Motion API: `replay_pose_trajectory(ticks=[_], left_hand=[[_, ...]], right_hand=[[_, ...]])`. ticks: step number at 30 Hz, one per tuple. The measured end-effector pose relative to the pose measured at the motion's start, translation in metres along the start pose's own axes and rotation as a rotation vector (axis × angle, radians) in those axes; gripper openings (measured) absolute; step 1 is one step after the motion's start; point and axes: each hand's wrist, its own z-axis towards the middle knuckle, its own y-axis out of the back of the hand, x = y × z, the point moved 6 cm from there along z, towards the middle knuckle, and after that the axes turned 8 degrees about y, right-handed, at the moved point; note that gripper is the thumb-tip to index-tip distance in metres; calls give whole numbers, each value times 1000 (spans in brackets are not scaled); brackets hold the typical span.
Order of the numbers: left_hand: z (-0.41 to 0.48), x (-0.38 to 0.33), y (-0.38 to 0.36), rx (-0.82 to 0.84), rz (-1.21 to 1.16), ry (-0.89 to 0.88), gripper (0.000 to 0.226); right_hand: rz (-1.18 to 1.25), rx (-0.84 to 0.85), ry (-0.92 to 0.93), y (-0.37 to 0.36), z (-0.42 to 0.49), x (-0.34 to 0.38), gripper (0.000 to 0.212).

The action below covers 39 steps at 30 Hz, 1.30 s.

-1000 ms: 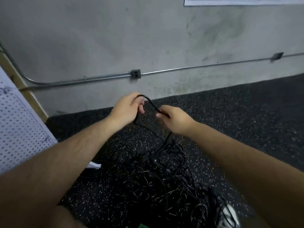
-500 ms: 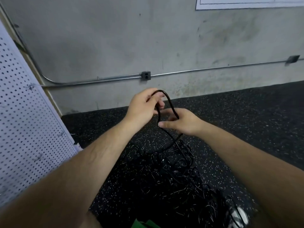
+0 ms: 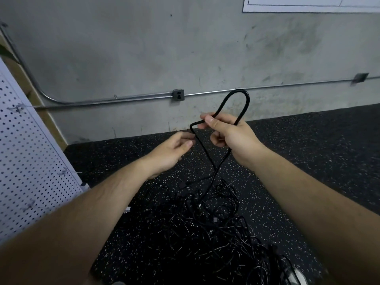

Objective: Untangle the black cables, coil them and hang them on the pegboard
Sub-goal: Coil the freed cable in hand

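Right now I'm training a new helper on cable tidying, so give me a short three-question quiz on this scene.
1. True or false: the pegboard stands at the person's left.
2. Which hand holds the cable? A) left B) right C) both
3. Fill in: the tangle lies on the ____.
Key: 1 true; 2 B, the right hand; 3 floor.
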Motion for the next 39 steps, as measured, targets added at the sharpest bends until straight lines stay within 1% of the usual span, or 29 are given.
replay_pose_trajectory(ticks=[2,4,5,7,9,10,13,15,17,19,20,22,23,24,25,26,27,29,31,32,35,37,39], left_hand=[[3,-3,-8,-1,-107,15,25],[10,-3,-14,-62,-203,50,32],[14,-1,-15,-104,-214,70,35],[20,1,-18,-150,-145,84,38],[22,2,-23,-124,-83,82,27],[22,1,-26,-109,-89,80,23],[22,-4,-30,-85,-194,81,20],[23,-7,-28,-134,-265,84,19],[25,-8,-16,-248,-324,81,17],[25,-9,-2,-344,-377,61,15],[26,-10,5,-364,-394,45,15],[25,-13,13,-368,-384,11,15],[25,-14,15,-367,-362,-2,16],[26,-14,16,-367,-339,-10,16],[26,-16,15,-367,-323,-20,14],[26,-17,14,-364,-313,-34,11],[25,-20,11,-356,-308,-53,8],[24,-27,5,-335,-306,-97,7],[22,-33,-1,-305,-328,-132,8],[20,-36,-4,-287,-343,-144,12],[13,-42,-10,-187,-374,-175,19],[8,-45,-15,-75,-323,-189,25],[4,-44,-16,20,-188,-188,35]], right_hand=[[12,9,-8,-1,-1,-3,23],[30,9,-2,-2,-2,-4,23],[47,7,1,-3,-3,-4,24],[88,6,-5,-2,-5,-3,25],[102,11,-25,-2,-10,-2,26],[100,12,-35,-1,-11,-3,26],[70,-1,-70,5,-13,-8,27],[43,-10,-93,12,-13,-13,28],[-83,1,-108,21,-16,-19,27],[-297,80,-148,32,-22,-28,25],[-413,169,-202,37,-27,-35,30],[-753,421,-341,48,-39,-55,53],[-923,515,-399,55,-44,-64,64],[-1027,544,-421,60,-44,-70,68],[-1053,510,-399,62,-41,-69,64],[-1005,445,-348,61,-37,-65,54],[-892,367,-288,58,-33,-60,45],[-605,275,-230,42,-25,-50,37],[-378,248,-232,23,-21,-46,33],[-303,219,-251,16,-19,-47,31],[-57,57,-356,9,-15,-54,26],[76,-56,-384,14,-12,-54,25],[99,-107,-358,22,-9,-49,18]])
